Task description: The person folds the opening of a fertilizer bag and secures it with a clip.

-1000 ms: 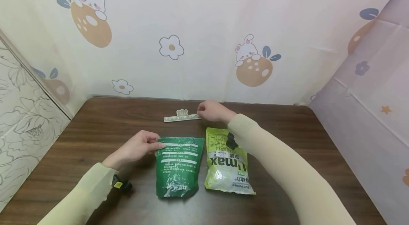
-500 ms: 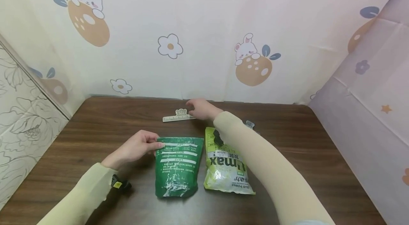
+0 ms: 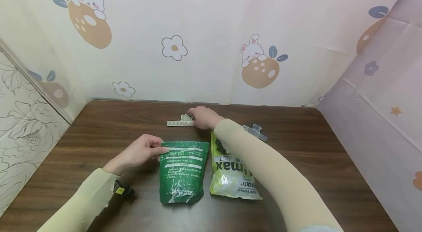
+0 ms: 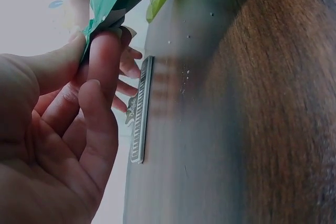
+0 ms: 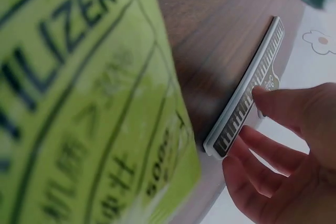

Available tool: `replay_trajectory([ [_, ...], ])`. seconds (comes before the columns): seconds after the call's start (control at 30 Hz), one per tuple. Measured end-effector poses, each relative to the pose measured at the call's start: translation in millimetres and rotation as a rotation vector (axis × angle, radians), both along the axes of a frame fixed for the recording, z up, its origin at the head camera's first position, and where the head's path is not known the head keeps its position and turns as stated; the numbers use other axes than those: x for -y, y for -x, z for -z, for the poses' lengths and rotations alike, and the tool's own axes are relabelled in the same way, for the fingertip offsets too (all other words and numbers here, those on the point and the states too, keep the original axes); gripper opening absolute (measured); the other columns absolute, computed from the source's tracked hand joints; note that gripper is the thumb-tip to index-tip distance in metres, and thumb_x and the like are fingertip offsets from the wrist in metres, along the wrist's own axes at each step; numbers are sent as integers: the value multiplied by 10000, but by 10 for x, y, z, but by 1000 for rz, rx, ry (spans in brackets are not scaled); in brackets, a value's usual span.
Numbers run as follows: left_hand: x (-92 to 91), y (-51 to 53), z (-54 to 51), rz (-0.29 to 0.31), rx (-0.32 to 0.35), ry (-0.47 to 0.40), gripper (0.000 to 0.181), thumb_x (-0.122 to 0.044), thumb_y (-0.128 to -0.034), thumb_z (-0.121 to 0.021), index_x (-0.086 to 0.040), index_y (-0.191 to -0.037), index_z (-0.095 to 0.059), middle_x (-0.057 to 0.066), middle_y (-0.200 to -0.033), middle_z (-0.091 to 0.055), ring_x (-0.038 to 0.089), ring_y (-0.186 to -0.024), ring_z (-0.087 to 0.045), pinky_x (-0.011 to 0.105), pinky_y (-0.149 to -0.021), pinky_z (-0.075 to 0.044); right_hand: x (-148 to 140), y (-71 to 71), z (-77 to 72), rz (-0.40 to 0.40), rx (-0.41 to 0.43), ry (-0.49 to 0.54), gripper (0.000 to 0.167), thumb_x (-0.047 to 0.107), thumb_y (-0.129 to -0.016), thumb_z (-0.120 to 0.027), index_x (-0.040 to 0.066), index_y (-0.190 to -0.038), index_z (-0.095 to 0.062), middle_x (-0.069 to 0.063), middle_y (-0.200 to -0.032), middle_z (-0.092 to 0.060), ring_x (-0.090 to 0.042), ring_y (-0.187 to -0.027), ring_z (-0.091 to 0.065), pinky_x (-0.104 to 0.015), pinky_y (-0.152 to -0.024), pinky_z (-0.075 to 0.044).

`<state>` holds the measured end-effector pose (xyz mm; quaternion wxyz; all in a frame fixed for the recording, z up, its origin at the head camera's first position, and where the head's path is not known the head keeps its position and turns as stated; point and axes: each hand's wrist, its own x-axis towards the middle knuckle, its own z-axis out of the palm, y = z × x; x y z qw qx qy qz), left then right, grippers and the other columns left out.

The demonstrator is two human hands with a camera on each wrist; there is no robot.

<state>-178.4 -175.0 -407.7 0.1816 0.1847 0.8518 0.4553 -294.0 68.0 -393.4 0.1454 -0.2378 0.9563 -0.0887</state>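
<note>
At its upper left corner, the green bag (image 3: 184, 173) is pinched between thumb and fingers of my left hand (image 3: 140, 151); the left wrist view shows this hand (image 4: 68, 108) holding the bag's edge (image 4: 113, 3). My right hand (image 3: 205, 117) is over the right part of a pale ruler-like clip (image 3: 178, 123) lying on the table. In the right wrist view the thumb of this hand (image 5: 294, 145) touches the clip (image 5: 247, 95) near its handle, with the other fingers loosely spread beside its edge. Whether a finger is behind the handle is hidden.
A yellow-green bag (image 3: 230, 182) lies right of the green one, partly under my right forearm. Behind that forearm is a grey clip (image 3: 255, 131). The brown table (image 3: 115, 122) ends at a patterned curtain (image 3: 211, 71).
My right hand has moved left along the pale clip, from its right end to its handle. The grey clip has come into view behind the forearm. My left hand keeps its hold.
</note>
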Motion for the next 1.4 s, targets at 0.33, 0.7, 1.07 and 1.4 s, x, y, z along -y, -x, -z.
replay_trajectory([
  [0.33, -1, 21, 14, 7, 6, -7, 209, -261, -934, -715, -102, -800, -697, 63, -673, -656, 274, -644, -550, 292, -591, -428, -43, 3, 52, 18, 40, 49, 488, 74, -912, -689, 158, -1376, -561, -51, -1284, -626, -205, -1151, -582, -403, -982, -467],
  [0.7, -7, 35, -5, 7, 4, -6, 207, -259, -940, -708, -102, -804, -697, 56, -676, -660, 250, -644, -551, 299, -600, -435, -28, -15, 32, -9, 39, 74, 145, 83, -918, -675, 150, -986, -567, -15, -877, -602, -186, -798, -543, -313, -717, -439],
  [1.07, -7, 10, -3, 1, 26, -20, 183, -246, -940, -707, -92, -842, -714, 62, -704, -678, 262, -701, -585, 340, -655, -458, -11, -61, 38, 13, 97, 176, 488, 3, -893, -649, 120, -1352, -531, -7, -953, -624, -160, -837, -586, -314, -763, -486],
  [1.4, 1, 10, -2, 4, 32, -27, 184, -254, -941, -707, -94, -852, -715, 58, -715, -679, 266, -696, -578, 310, -629, -440, 74, -33, 63, -16, 20, 108, 301, 256, -931, -713, 128, -1194, -642, -36, -1092, -643, -178, -936, -584, -368, -847, -502],
])
